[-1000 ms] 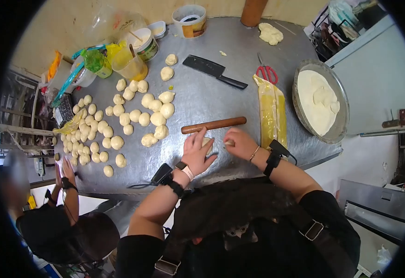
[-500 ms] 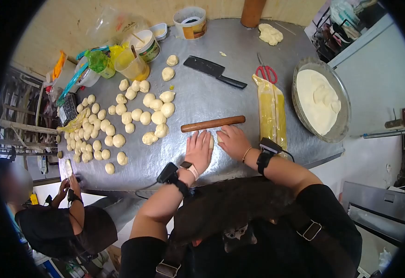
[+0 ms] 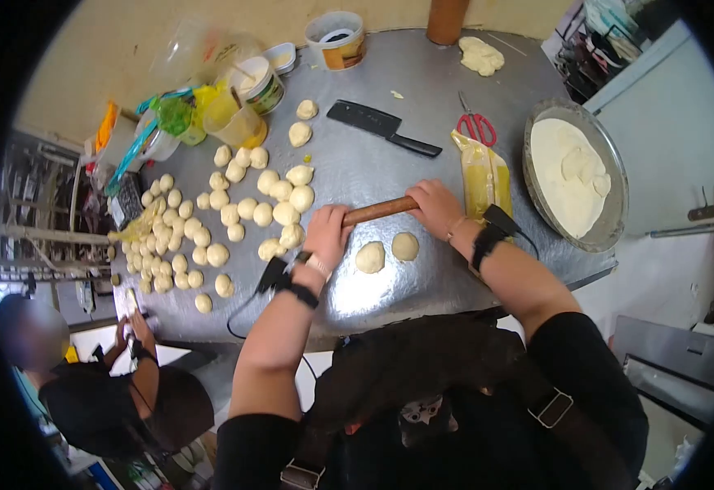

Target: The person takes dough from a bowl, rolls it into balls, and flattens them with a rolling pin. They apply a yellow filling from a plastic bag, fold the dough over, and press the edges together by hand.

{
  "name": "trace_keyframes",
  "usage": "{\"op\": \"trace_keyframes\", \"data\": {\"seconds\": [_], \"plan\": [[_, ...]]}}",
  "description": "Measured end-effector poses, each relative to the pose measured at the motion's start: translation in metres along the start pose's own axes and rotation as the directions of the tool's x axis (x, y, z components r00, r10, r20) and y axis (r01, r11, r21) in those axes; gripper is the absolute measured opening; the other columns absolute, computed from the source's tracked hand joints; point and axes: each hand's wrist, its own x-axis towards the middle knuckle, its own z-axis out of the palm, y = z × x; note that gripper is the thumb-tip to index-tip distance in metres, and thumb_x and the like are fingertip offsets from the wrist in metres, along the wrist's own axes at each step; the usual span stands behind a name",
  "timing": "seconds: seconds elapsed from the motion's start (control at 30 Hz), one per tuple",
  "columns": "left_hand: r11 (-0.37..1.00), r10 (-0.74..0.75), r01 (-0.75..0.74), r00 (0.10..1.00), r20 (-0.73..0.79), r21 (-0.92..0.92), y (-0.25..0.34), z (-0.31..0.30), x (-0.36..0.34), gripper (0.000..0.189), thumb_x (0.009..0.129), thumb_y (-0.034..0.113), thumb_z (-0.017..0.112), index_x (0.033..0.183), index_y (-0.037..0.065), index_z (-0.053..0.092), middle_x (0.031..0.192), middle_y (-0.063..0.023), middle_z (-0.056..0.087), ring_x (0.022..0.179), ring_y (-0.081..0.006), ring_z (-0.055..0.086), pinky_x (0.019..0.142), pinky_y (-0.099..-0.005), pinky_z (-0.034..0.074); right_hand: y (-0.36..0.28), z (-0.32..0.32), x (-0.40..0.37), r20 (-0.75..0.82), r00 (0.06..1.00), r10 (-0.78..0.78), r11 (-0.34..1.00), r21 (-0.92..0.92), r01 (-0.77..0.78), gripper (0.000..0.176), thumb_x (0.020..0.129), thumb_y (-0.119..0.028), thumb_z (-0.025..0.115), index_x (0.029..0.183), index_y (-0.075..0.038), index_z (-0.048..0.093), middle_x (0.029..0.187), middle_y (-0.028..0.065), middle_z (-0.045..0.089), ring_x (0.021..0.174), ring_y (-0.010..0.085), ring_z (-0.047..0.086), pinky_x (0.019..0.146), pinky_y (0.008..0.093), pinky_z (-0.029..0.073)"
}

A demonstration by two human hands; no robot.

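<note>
A brown wooden rolling pin (image 3: 381,210) is held level between my two hands. My left hand (image 3: 327,236) is closed round its left end, and my right hand (image 3: 436,208) grips the right end. Just below the pin, two flattened dough pieces lie side by side on the metal table: the left piece (image 3: 370,257) and the right piece (image 3: 405,246). Many dough balls (image 3: 262,214) are spread to the left of my left hand. A yellow packet (image 3: 486,180) lies just beyond my right hand.
A black cleaver (image 3: 365,118) and red scissors (image 3: 477,128) lie farther back. At right stands a metal bowl of flour (image 3: 569,180). Tubs and bottles, including a white tub (image 3: 335,41), line the back. Another person (image 3: 120,392) works at the lower left.
Both hands have lifted off the dough pieces, moved up and apart, and taken hold of the rolling pin's ends. The two dough pieces are now uncovered.
</note>
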Motion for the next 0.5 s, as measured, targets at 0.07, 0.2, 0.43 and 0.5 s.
{"op": "trace_keyframes", "data": {"seconds": [0.07,0.2,0.43,0.5], "plan": [[0.996,0.081,-0.078,0.991,-0.105,0.031,0.037,-0.031,-0.034,0.051,0.080,0.008,0.065,0.128,0.006,0.050,0.108,-0.0170,0.056,0.097,-0.0377,0.053,0.091,-0.0450,0.042,-0.023,-0.037,-0.016,-0.002,0.995,-0.102,0.995,0.000,0.102,0.054,0.072,-0.013,0.073,0.122,-0.008,0.054,0.099,0.0069,0.055,0.096,0.0286,0.053,0.085,0.0375,0.046],[0.994,-0.058,0.049,0.994,-0.089,-0.095,0.063,0.004,-0.090,0.060,0.082,0.010,0.063,0.135,-0.006,0.040,0.127,-0.0257,0.047,0.112,-0.0426,0.048,0.101,-0.0470,0.037,-0.043,-0.027,-0.064,0.123,0.992,-0.007,1.000,0.026,0.004,0.061,0.077,-0.020,0.070,0.130,-0.001,0.047,0.121,0.0140,0.052,0.112,0.0358,0.049,0.096,0.0423,0.042],[0.861,-0.216,0.316,0.936,-0.276,0.398,0.025,0.029,0.041,0.066,0.090,0.039,0.050,0.142,0.001,0.038,0.152,-0.0202,0.027,0.134,-0.0423,0.032,0.110,-0.0573,0.022,-0.011,-0.001,0.037,-0.112,0.969,0.219,0.932,-0.270,-0.242,0.073,0.085,-0.047,0.059,0.139,-0.003,0.040,0.149,0.0182,0.030,0.134,0.0402,0.031,0.110,0.0543,0.025],[0.830,-0.174,0.350,0.902,-0.395,0.434,-0.014,0.025,0.103,0.060,0.092,0.035,0.049,0.138,-0.001,0.040,0.151,-0.0217,0.029,0.131,-0.0429,0.034,0.109,-0.0571,0.023,0.014,0.013,0.094,-0.344,0.926,0.156,0.909,-0.316,-0.271,0.065,0.086,-0.046,0.059,0.136,-0.008,0.045,0.142,0.0168,0.040,0.130,0.0366,0.037,0.108,0.0509,0.028]]}}
